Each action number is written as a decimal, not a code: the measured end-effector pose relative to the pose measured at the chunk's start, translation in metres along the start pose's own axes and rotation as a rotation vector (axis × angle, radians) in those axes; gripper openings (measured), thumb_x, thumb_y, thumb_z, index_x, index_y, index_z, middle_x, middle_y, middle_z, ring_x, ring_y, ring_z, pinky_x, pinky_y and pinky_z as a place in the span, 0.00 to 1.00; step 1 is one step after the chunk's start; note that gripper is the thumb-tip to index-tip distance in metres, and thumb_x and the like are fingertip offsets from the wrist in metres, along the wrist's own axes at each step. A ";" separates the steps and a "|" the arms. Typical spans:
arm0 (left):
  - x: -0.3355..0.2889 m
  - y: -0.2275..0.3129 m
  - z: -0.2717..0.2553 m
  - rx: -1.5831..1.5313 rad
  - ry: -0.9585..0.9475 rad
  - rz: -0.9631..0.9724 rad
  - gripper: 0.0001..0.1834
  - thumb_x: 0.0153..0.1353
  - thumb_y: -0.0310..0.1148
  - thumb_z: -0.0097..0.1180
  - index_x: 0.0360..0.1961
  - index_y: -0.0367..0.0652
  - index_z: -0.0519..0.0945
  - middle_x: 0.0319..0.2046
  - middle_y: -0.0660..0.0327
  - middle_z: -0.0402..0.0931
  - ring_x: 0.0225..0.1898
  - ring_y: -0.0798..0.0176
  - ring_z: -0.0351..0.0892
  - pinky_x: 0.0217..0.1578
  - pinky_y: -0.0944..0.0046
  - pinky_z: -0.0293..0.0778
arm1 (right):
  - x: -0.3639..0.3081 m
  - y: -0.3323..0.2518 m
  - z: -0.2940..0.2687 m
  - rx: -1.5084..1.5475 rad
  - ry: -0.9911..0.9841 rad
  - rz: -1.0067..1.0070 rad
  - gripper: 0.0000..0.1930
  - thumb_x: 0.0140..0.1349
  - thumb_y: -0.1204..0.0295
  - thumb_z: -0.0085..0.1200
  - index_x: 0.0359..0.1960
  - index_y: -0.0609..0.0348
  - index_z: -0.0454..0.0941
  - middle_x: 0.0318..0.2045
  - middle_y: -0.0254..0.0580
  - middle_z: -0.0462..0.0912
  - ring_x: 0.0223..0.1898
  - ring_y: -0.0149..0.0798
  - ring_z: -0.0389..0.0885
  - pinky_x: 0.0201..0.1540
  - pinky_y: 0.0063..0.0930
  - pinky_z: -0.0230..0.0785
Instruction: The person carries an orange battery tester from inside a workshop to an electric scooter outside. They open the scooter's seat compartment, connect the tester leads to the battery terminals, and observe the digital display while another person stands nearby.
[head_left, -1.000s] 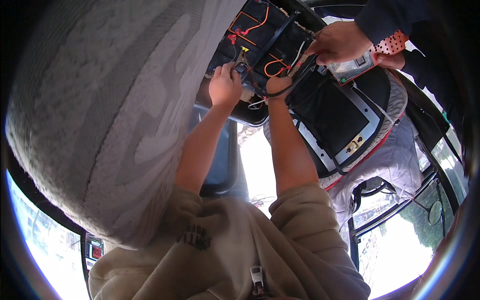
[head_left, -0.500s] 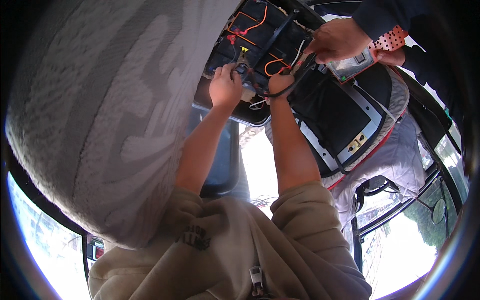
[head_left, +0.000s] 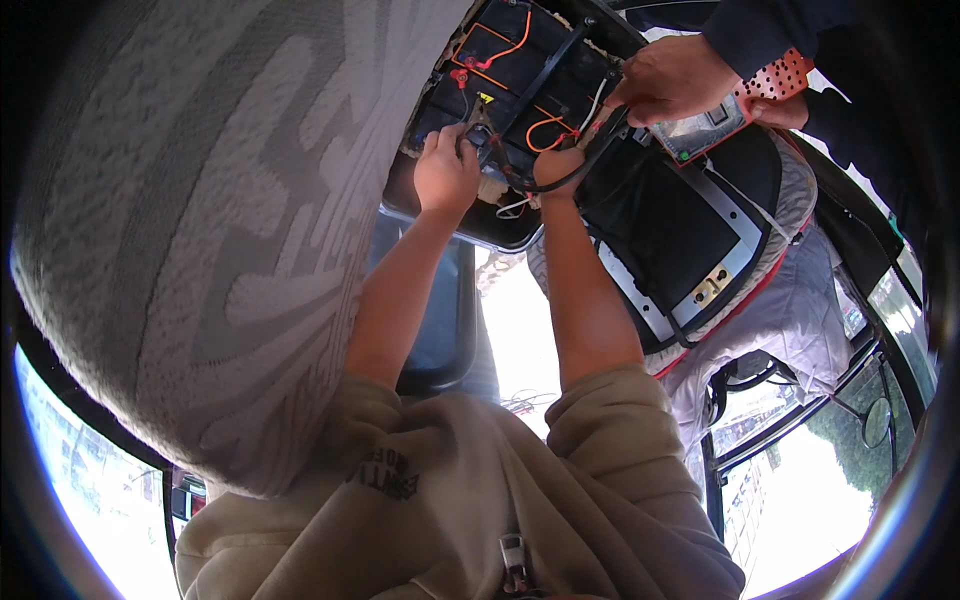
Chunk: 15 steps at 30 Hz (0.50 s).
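Both my hands reach into an open compartment of black batteries (head_left: 520, 65) joined by orange wires (head_left: 545, 130). At its near left, my left hand (head_left: 445, 172) is closed, with a dark cable end between thumb and fingers. My right hand (head_left: 560, 170) is curled beside the orange wire loop; its fingertips are hidden. A black cable (head_left: 545, 188) bends across the base of that hand and runs up to the right. Close by on the right, another person's hand (head_left: 675, 80) points into the compartment's edge. Their other hand (head_left: 782, 112) grips a tester with a red perforated case (head_left: 750, 105).
A patterned grey seat cushion (head_left: 220, 230) bulks along the left. To the right lies an upturned seat base (head_left: 680, 240) with metal strips. Below the compartment sits a dark blue panel (head_left: 440, 310). A mirror (head_left: 876, 423) shows at the far right.
My left hand has shifted very slightly to the left, and the seat cushion's position in view has changed a little. The other person's hands stay almost still.
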<state>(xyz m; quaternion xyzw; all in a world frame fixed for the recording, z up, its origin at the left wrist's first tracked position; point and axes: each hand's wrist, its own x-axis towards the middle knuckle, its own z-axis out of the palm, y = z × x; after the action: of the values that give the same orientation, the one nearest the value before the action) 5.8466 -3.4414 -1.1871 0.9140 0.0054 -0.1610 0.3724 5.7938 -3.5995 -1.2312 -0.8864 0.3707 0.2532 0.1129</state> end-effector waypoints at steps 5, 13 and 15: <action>0.006 0.003 -0.001 -0.015 0.030 -0.007 0.12 0.58 0.31 0.51 0.41 0.41 0.79 0.35 0.51 0.78 0.38 0.46 0.77 0.40 0.54 0.74 | 0.019 0.015 -0.004 -0.009 -0.237 0.120 0.20 0.57 0.64 0.50 0.47 0.68 0.75 0.45 0.59 0.80 0.48 0.56 0.78 0.50 0.37 0.70; 0.033 -0.003 -0.001 -0.017 0.078 0.026 0.12 0.58 0.31 0.52 0.42 0.40 0.79 0.35 0.50 0.78 0.39 0.46 0.77 0.42 0.55 0.74 | 0.011 0.012 -0.015 0.398 0.040 0.117 0.22 0.56 0.70 0.46 0.52 0.70 0.70 0.44 0.62 0.79 0.50 0.56 0.77 0.52 0.39 0.68; 0.033 -0.004 0.000 -0.005 0.066 0.006 0.12 0.59 0.32 0.53 0.43 0.41 0.79 0.36 0.50 0.78 0.40 0.45 0.77 0.43 0.54 0.73 | 0.013 0.013 -0.018 0.349 -0.005 0.121 0.19 0.55 0.71 0.47 0.46 0.70 0.72 0.41 0.60 0.80 0.47 0.55 0.78 0.50 0.39 0.69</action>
<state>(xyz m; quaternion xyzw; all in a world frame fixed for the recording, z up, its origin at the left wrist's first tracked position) 5.8778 -3.4416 -1.1996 0.9180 0.0154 -0.1294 0.3746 5.7983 -3.6234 -1.2232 -0.8289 0.4612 0.1935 0.2504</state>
